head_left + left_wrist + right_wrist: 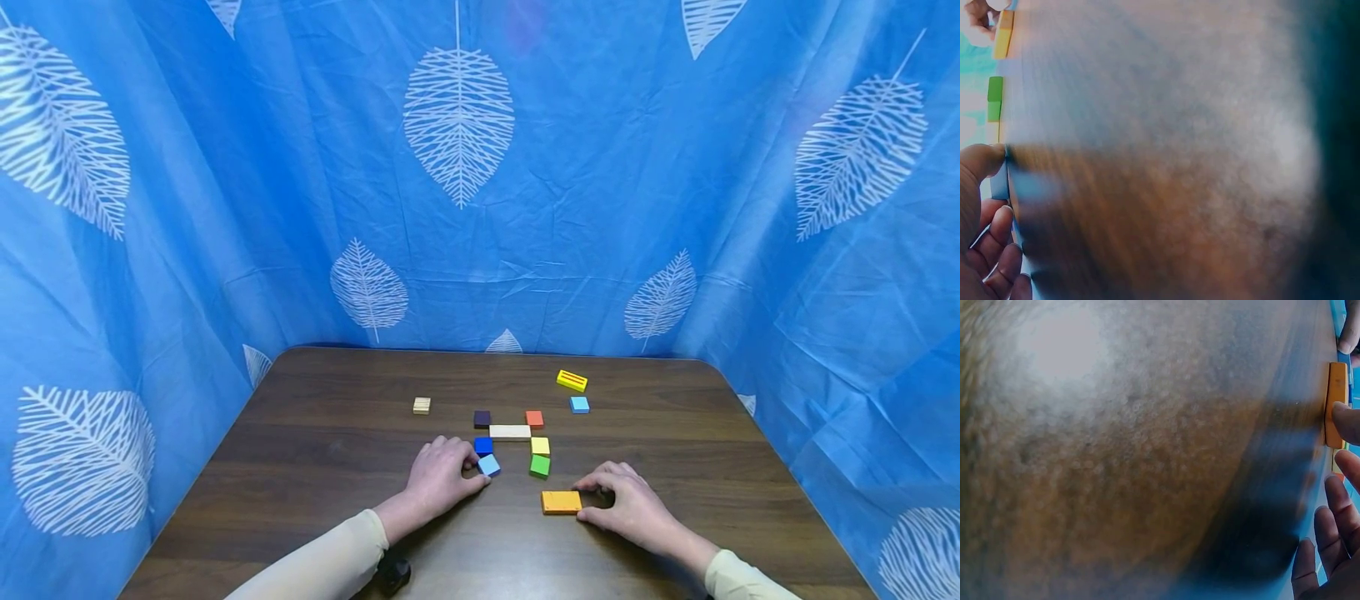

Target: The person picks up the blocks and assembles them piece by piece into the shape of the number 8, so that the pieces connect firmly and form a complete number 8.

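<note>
Now left hand [441,475] pinches light blue block [489,465], right hand [632,505] orange block [561,502].

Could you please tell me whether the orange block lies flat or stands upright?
Lying flat: in the head view, the orange block shows its broad face upward.

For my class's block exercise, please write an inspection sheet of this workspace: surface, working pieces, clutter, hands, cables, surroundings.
Surface: dark wood-grain table.
Working pieces: tilted light-blue block, orange block, cream bar, and dark, red, blue, yellow and green blocks around the bar.
Clutter: striped pale block, red-striped yellow bar, far light-blue block; black object beside the left sleeve, unidentifiable.
Hands: left hand pinches the tilted block; right hand pinches the orange block's right end.
Cables: nothing seen.
Surroundings: blue curtain with white leaf prints.
</note>
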`<move>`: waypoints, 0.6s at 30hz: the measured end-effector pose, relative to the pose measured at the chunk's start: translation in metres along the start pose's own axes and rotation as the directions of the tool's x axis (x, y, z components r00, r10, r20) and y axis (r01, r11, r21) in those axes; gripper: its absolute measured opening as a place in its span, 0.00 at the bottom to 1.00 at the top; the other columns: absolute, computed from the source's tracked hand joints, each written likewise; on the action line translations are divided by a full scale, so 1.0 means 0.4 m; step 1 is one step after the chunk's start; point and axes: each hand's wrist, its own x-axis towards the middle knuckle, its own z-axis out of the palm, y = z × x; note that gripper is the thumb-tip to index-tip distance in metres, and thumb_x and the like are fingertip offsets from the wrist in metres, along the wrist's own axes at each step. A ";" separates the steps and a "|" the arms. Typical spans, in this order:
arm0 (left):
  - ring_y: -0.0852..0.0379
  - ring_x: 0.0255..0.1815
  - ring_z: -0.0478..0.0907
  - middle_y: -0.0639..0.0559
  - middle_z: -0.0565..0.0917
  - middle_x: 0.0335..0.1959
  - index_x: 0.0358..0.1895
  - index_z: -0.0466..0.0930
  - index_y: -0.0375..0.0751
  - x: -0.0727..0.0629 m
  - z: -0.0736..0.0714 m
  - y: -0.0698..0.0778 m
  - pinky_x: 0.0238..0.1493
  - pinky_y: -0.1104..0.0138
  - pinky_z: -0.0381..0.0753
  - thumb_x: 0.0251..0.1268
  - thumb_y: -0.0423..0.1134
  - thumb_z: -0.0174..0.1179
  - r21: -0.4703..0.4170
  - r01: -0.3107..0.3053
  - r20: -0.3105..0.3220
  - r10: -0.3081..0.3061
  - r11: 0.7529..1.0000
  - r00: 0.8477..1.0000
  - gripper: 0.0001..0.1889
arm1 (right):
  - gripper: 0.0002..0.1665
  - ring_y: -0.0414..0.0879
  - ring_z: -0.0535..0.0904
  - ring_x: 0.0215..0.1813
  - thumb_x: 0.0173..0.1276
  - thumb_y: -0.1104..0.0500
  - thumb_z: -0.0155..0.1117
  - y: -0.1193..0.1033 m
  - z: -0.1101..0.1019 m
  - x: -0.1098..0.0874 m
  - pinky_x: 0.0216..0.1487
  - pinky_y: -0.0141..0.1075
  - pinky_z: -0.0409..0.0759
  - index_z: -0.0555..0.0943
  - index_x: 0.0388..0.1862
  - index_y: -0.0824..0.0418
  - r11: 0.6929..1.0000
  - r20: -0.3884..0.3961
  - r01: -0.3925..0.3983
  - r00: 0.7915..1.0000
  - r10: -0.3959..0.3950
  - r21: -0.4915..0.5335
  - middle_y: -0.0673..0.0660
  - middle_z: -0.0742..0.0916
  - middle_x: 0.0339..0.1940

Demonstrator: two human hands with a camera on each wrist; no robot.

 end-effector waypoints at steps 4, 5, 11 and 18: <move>0.62 0.33 0.68 0.65 0.77 0.29 0.32 0.83 0.54 0.001 0.000 -0.001 0.37 0.65 0.68 0.55 0.58 0.75 -0.004 0.000 -0.006 0.000 1.000 1.000 0.16 | 0.18 0.40 0.71 0.46 0.56 0.40 0.81 0.002 0.002 0.000 0.46 0.39 0.72 0.87 0.44 0.38 1.000 -0.004 -0.006 1.000 0.006 0.004 0.37 0.79 0.38; 0.62 0.33 0.68 0.65 0.76 0.28 0.32 0.83 0.53 0.001 0.000 -0.001 0.37 0.65 0.68 0.55 0.58 0.75 -0.008 -0.002 -0.008 0.002 1.000 1.000 0.15 | 0.17 0.40 0.71 0.46 0.56 0.40 0.80 0.002 0.002 0.000 0.46 0.38 0.72 0.87 0.43 0.38 1.000 -0.006 -0.005 1.000 0.005 0.005 0.37 0.79 0.38; 0.62 0.32 0.67 0.65 0.75 0.28 0.31 0.83 0.53 0.001 -0.002 0.001 0.37 0.65 0.67 0.55 0.57 0.75 -0.023 0.003 -0.005 -0.003 1.000 1.000 0.15 | 0.16 0.37 0.72 0.45 0.56 0.40 0.80 0.005 0.006 0.000 0.45 0.38 0.73 0.86 0.42 0.38 1.000 -0.023 0.017 1.000 -0.017 -0.006 0.36 0.79 0.37; 0.62 0.32 0.67 0.65 0.76 0.28 0.32 0.84 0.53 -0.001 0.000 0.000 0.36 0.65 0.68 0.55 0.57 0.75 -0.019 0.005 0.001 -0.005 1.000 1.000 0.15 | 0.14 0.35 0.71 0.42 0.57 0.45 0.81 0.001 0.021 0.007 0.42 0.35 0.74 0.86 0.40 0.40 0.997 -0.068 0.073 0.995 -0.075 -0.028 0.35 0.78 0.35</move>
